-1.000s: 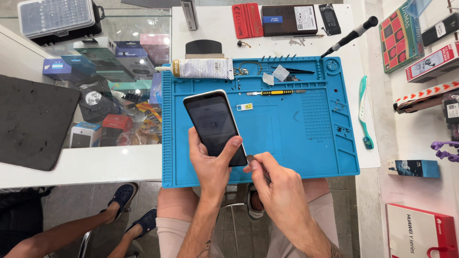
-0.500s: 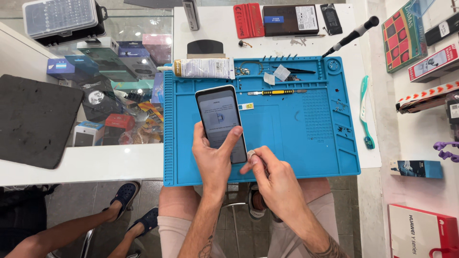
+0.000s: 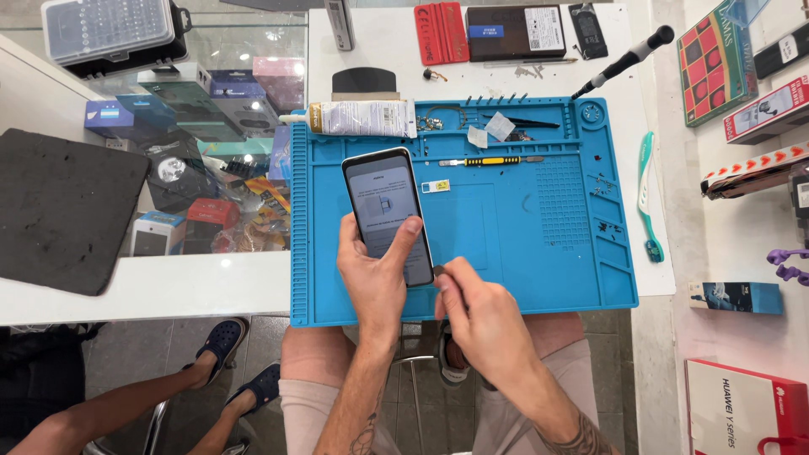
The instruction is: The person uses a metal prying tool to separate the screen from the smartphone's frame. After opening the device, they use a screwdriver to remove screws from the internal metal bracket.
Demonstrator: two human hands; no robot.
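While the left hand (image 3: pixel 373 274) wraps around the lower half of a smartphone (image 3: pixel 388 215), its thumb lies across the lit screen and the fingers are closed behind the case, so the phone is firmly held, tilted slightly with its top toward 11 o'clock. The right hand (image 3: pixel 482 316) sits just at 4 o'clock from the phone's bottom corner, fingers pinched together at the phone's right edge; something small seems to be nipped between the fingertips, but it is too tiny to tell what.

Both hands work over a blue silicone repair mat (image 3: pixel 506 253) on a white table (image 3: pixel 371 42). At 12 o'clock from the phone a tube of adhesive (image 3: pixel 362 118) lies along the mat's upper edge. At 2 o'clock a yellow-handled screwdriver (image 3: pixel 489 160) lies flat, with black tweezers (image 3: pixel 514 122) beyond it. Farther out at 3 o'clock a teal plastic pry tool (image 3: pixel 647 198) rests just off the mat's right edge. At 1 o'clock a black precision driver (image 3: pixel 628 59) lies slanted on the table. At 9 o'clock, well apart, a dark foam pad (image 3: pixel 63 211) sits on the counter.
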